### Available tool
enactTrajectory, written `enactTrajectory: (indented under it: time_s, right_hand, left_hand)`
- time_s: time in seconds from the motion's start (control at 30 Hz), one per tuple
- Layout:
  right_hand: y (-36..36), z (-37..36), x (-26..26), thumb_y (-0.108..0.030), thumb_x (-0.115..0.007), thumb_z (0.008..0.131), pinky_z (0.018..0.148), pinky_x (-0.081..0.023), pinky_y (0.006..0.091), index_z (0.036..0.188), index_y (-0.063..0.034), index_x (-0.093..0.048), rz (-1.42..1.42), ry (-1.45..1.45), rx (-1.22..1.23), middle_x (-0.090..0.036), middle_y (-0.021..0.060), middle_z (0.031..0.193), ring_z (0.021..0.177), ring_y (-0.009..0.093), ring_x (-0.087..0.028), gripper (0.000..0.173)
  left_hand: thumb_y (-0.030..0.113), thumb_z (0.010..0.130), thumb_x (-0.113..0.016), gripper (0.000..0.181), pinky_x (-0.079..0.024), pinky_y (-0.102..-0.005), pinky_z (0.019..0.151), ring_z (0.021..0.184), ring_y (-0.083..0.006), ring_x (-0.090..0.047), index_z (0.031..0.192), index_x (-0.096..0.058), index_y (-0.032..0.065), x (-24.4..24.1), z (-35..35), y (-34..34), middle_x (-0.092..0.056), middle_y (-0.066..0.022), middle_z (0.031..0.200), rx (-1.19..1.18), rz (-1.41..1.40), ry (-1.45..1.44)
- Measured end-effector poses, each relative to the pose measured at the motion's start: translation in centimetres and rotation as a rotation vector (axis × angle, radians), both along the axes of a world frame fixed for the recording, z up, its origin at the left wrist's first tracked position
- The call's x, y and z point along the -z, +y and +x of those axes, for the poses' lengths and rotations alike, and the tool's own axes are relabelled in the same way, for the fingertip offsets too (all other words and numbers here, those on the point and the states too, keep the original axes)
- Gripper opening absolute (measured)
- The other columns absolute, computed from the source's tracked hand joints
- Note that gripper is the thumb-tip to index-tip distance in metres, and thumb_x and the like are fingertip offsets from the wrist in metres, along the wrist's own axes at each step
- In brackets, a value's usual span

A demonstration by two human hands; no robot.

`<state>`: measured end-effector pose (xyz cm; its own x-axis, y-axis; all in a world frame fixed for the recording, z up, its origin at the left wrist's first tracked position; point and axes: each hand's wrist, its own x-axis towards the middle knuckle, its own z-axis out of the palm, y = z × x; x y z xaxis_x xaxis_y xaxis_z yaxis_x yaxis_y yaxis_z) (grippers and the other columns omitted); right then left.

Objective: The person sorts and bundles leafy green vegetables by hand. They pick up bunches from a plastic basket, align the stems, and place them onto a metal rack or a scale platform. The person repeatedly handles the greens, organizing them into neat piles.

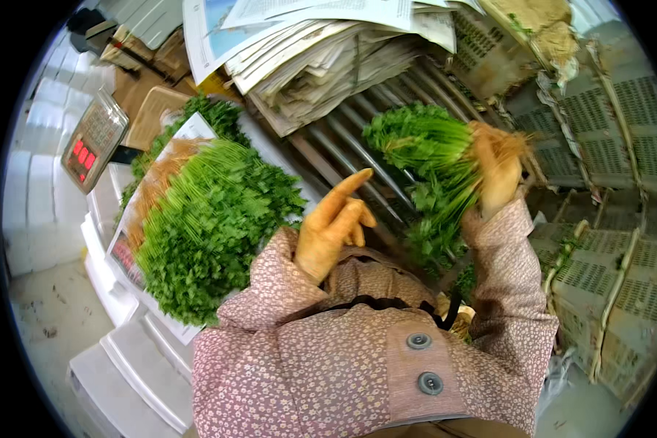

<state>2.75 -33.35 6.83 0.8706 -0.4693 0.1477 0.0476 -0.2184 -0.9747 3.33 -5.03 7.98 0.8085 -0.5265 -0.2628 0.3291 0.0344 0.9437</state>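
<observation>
My right hand (495, 172), in an orange-yellow glove, is closed around the root end of a bunch of leafy green herbs (432, 142), which looks like coriander. Its brown roots (506, 143) stick out past the fingers, and the leaves hang to the left and down over metal rollers. My left hand (336, 224), gloved alike, is held in front of my body with its index finger extended and nothing in it. Left of it, a large pile of the same herbs (213, 219) lies on paper, roots toward the upper left.
A stack of newspapers (317, 65) lies at the top, beside the metal rollers (361, 159). A scale display (94, 141) with red digits stands at the left. White foam boxes (137, 372) are at lower left, and crates (607, 274) lined with printed paper are on the right.
</observation>
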Motion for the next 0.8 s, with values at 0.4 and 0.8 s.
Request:
enactTrajectory:
  time_s: [0.4,0.8]
  right_hand:
    - [-3.3,-8.3,16.7,-0.043,-0.044,0.097,0.065,-0.055,0.0345,0.124,0.0009,-0.05,0.554,0.139,0.596,-0.064,0.014,0.106,0.08,0.022,-0.065,0.052]
    - [7.7,-16.3,19.6,-0.019,-0.058,0.093,0.09,-0.047,0.0338,0.126,0.0039,-0.051,0.628,0.354,0.174,-0.059,0.0149,0.118,0.103,0.022,-0.059,0.041]
  left_hand:
    - [0.056,0.077,-0.068,0.11,-0.029,-0.0482,0.109,0.134,-0.035,-0.03,0.148,-0.002,0.0034,17.5,-2.0,-14.2,-0.028,-0.022,0.145,0.688,-0.125,0.644]
    - [0.025,0.08,-0.073,0.08,-0.043,-0.0405,0.099,0.118,-0.0342,-0.05,0.137,-0.029,-0.0093,14.2,4.7,-12.4,-0.045,-0.0265,0.133,0.195,0.551,0.019]
